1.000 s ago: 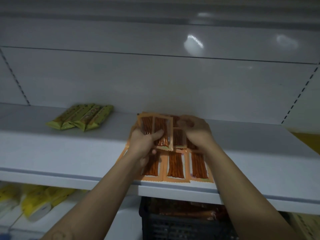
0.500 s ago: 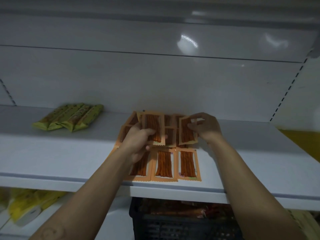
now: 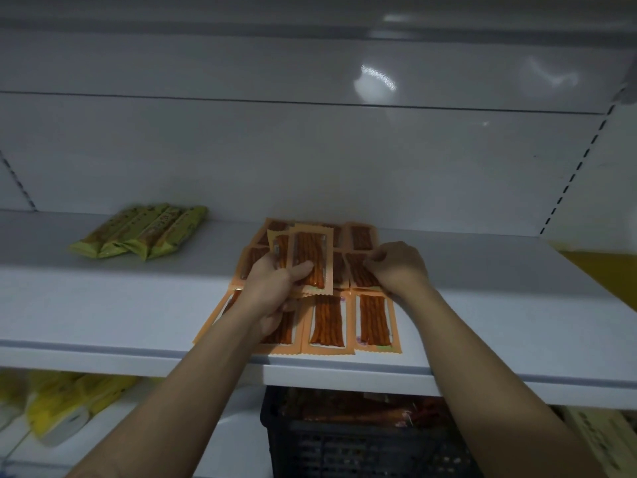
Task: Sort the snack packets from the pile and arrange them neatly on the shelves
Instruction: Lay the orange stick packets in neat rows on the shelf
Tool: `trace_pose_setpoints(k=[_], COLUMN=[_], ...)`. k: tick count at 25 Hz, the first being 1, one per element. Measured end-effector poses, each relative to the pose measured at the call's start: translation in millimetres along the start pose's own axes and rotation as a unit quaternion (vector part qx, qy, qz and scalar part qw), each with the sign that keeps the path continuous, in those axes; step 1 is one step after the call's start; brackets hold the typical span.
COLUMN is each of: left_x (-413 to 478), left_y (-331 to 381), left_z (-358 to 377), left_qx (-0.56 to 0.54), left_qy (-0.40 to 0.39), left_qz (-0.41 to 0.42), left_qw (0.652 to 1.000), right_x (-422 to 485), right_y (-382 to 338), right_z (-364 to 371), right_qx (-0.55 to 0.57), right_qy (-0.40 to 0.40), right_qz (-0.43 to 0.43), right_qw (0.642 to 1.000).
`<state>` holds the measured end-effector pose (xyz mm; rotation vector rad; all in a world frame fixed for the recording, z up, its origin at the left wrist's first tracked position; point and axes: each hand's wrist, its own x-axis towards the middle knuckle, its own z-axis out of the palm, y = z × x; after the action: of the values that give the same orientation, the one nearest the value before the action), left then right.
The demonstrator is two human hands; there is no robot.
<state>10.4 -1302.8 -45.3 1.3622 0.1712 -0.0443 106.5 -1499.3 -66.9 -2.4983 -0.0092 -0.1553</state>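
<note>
At frame centre the left hand (image 3: 272, 288) grips a fanned few orange stick-snack packets (image 3: 312, 260) by their lower ends, while the right hand (image 3: 396, 267) pinches one flat onto the rows on the shelf (image 3: 120, 305). They look light, thin and slippery, best pinched at the crimped edges.

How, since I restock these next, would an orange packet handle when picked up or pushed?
Probably light and fairly stiff: the left hand holds orange packets upright without them drooping. Flat film on the smooth shelf likely slides easily. Thin sticks inside may snap.
</note>
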Motion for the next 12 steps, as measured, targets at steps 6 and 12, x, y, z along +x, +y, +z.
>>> trace_pose_setpoints(k=[6, 12], left_x=[-5.0, -8.5], left_y=[0.5, 1.3], left_z=[-5.4, -25.4], left_qx=[0.005, -0.040], left_qy=[0.023, 0.004], left_qz=[-0.003, 0.002], left_qw=[1.000, 0.999], right_x=[-3.1, -54.2], right_y=[-10.8, -80.9], right_z=[-2.3, -19.8], right_qx=[-0.144, 0.134], right_qy=[0.019, -0.002], right_qz=[0.031, -0.116], right_qw=[0.989, 0.984])
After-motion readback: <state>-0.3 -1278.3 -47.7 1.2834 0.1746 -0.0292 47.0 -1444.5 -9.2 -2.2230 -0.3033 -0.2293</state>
